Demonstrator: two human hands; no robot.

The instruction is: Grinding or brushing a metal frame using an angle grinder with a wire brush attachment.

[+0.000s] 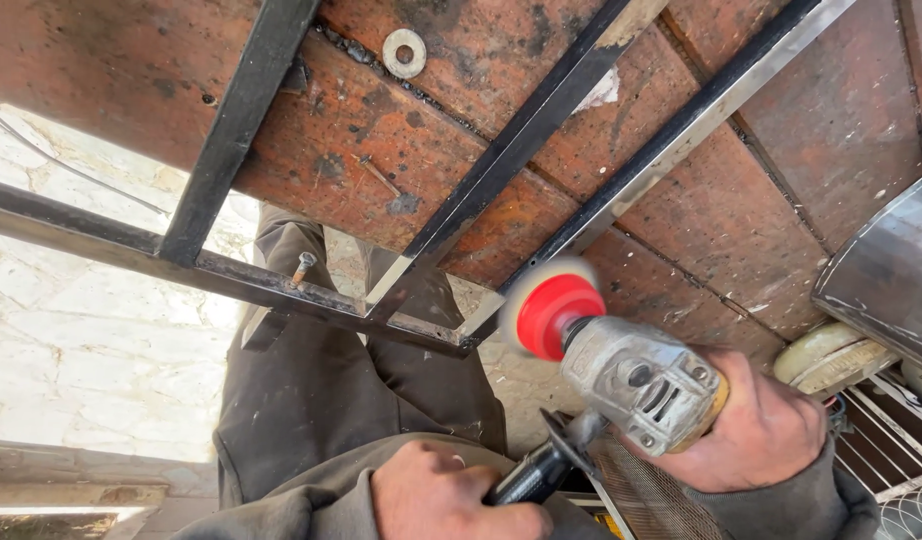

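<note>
I hold an angle grinder [641, 385] with a grey metal head and a red-backed spinning disc [548, 308]. My right hand [766, 430] is wrapped around its body. My left hand [446, 493] grips the black side handle [536, 472] at the bottom. The disc touches the lower end of a bare steel bar [681, 140] near the corner of a black metal frame [231, 275]. The frame lies across a rusty brown workbench top [681, 250].
A steel washer [404, 52] lies on the bench at the top. A bolt [301, 268] sticks up from the frame's lower bar. A curved metal sheet [886, 275] and a pale wheel [826, 355] sit at the right. Pale stone paving [71, 350] lies below left.
</note>
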